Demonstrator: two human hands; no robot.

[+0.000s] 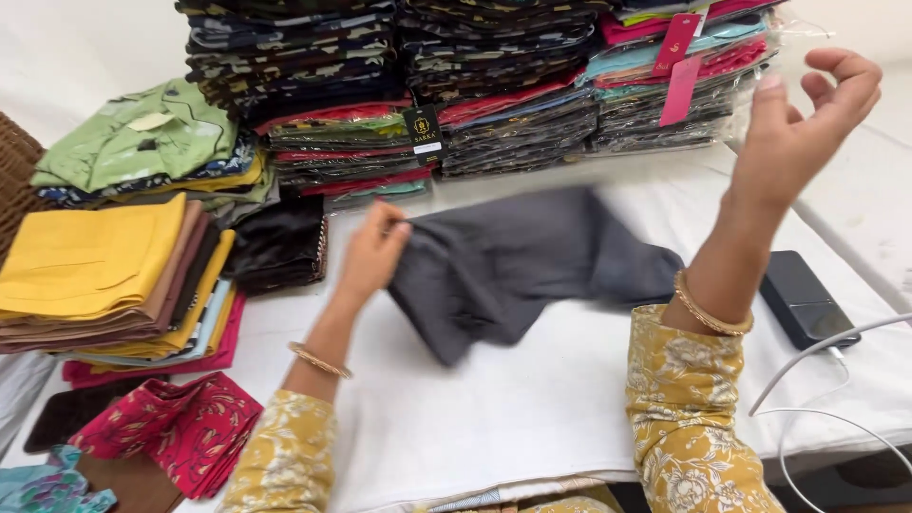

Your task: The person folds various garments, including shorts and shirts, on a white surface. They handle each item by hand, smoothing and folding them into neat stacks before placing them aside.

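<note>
At the far left, a stack of folded cloth topped by a yellow piece [90, 252] sits on the white tabletop [494, 418], with a green printed shirt [142, 133] on another pile behind it and a red floral cloth [176, 427] nearer the front edge. Just right of the yellow stack lies a dark brown folded piece [280, 242]. Along the back runs a row of packed garments in clear bags [494, 85], dark prints at left, pink and teal at right.

The left hand [372, 252] is closed on the upper left edge of a dark grey garment [518, 266], fingers curled over the cloth and lifting that corner slightly off the tabletop. The garment lies mid-table, spread rightward, its right end flat near the other forearm; its outline is blurred, so the exact fold lines cannot be told.

The right hand [807, 119] is raised well above the cloth, holding nothing, fingers loosely curled and partly spread, clear of the bagged stacks behind it. A black flat device [807, 299] with a white cable [826, 380] lies at the right edge.

To handle the grey garment well, it seems best to keep the pinched edge taut and level, bring the free hand down to the opposite edge, and smooth the cloth flat so the layers line up without dragging it onto the neighbouring piles.
</note>
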